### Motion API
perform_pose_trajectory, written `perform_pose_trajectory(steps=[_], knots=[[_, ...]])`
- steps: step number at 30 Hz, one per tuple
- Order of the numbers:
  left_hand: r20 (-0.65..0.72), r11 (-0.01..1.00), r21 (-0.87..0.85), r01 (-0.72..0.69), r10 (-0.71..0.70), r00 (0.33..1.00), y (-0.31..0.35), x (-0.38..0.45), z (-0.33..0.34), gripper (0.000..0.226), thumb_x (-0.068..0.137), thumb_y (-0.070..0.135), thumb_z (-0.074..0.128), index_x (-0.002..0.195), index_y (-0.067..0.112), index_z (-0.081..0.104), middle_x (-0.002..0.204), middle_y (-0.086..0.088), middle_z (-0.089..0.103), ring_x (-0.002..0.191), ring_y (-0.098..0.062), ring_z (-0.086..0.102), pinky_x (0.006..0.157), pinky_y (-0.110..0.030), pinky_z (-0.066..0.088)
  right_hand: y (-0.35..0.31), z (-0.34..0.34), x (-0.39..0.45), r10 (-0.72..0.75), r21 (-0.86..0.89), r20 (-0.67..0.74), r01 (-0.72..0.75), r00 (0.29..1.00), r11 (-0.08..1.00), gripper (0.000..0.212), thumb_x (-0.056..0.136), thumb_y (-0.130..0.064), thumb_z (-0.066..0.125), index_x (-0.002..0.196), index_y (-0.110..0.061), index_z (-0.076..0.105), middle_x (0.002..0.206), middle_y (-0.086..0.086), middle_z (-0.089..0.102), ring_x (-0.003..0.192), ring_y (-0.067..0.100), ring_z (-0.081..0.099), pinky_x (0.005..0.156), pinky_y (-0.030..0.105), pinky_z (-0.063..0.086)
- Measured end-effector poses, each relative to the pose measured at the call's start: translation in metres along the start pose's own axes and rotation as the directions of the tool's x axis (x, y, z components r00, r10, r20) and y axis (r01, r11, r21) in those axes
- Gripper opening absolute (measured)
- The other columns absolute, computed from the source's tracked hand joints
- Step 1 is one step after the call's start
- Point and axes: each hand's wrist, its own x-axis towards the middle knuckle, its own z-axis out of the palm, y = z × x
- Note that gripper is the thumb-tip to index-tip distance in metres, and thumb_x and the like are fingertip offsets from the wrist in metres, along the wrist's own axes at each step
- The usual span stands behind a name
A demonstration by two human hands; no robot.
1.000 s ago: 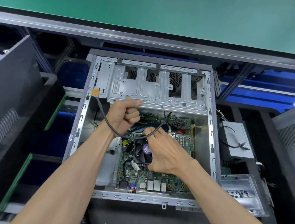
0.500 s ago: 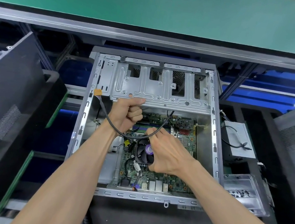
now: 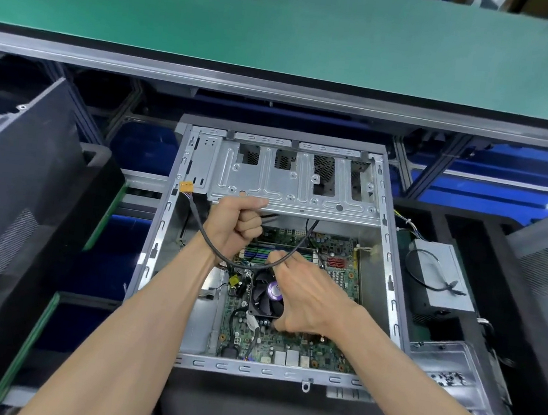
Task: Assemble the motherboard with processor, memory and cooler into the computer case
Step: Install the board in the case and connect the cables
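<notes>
The motherboard [image 3: 287, 343] lies flat inside the open case [image 3: 266, 371], with the cooler [image 3: 267, 296] mounted on it. The right hand [image 3: 309, 301] pinches a black cable [image 3: 203, 240] above the cooler. The left hand [image 3: 234, 226] is a fist gripping cables beside the drive bracket [image 3: 289, 181].

An open computer case [image 3: 156, 251] lies flat below a green workbench [image 3: 254, 15], with the motherboard [image 3: 336, 277] seated inside and its black cooler fan [image 3: 266, 298] near the middle. The left hand [image 3: 234, 226] is curled into a fist just under the metal drive cage [image 3: 288, 188], gripping a black cable [image 3: 199, 229] that ends in an orange connector [image 3: 186, 186] at the case's left rail. The right hand [image 3: 309, 301] rests over the fan's right side, fingertips pinching the cable's loop above the fan, and a silver power supply [image 3: 443, 280] sits outside the case on the right.
</notes>
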Motion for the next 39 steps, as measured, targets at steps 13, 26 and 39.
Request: perform_pose_trajectory(steps=[13,26,39], knots=[[-0.055,0.963,0.258,0.079,-0.067,0.996,-0.011,0.019,-0.016,0.036,0.091,0.016,0.065,0.059,0.022,0.048,0.042,0.011,0.025,0.034,-0.005,0.016,0.035,-0.018,0.015,0.009,0.006,0.019,-0.003,0.017,0.095,0.001,0.995,1.000,0.101,0.062,-0.046,0.090,0.135,-0.005,0.033,0.113,0.011,0.057,0.101,0.029,0.055,0.079,0.035,0.049],[-0.039,-0.071,0.996,0.050,0.149,0.988,-0.030,0.033,-0.036,0.033,0.080,0.053,0.077,0.064,0.025,0.077,0.044,0.016,0.055,0.053,-0.001,0.050,0.053,-0.016,0.031,0.011,0.000,0.013,0.043,0.070,0.144,-0.053,0.989,0.996,0.064,0.068,-0.049,0.082,0.102,-0.011,0.043,0.099,0.006,0.047,0.092,0.028,0.054,0.072,0.036,0.049],[-0.112,-0.244,0.960,0.134,0.102,0.988,-0.033,0.046,-0.031,0.043,0.088,0.057,0.065,0.082,0.016,0.080,0.074,0.002,0.067,0.080,-0.016,0.051,0.073,-0.027,0.039,0.011,-0.003,0.014,0.059,0.114,0.161,-0.078,0.985,0.990,0.075,0.063,-0.045,0.090,0.113,-0.006,0.051,0.107,0.009,0.058,0.092,0.026,0.056,0.076,0.037,0.053]])
